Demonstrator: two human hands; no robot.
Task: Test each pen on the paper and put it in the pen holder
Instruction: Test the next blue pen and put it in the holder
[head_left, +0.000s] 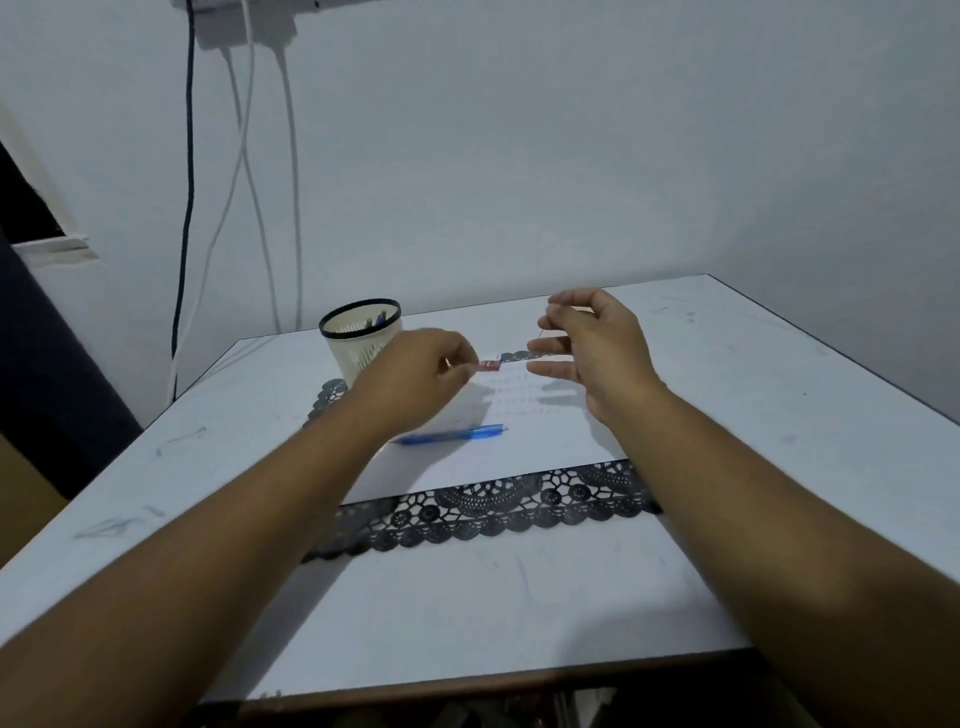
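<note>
Red pen cap (489, 365) pinched by the left hand (423, 371), thin pen (543, 328) by the right hand (589, 345): recapping could be misaligned.

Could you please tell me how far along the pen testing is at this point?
Done: at least two pens stand in the pen holder. In hand: the left hand pinches a small red-tipped piece, the right hand a thin part, apparently one pen uncapped above the paper. Left: the blue pen lying on the paper.
</note>
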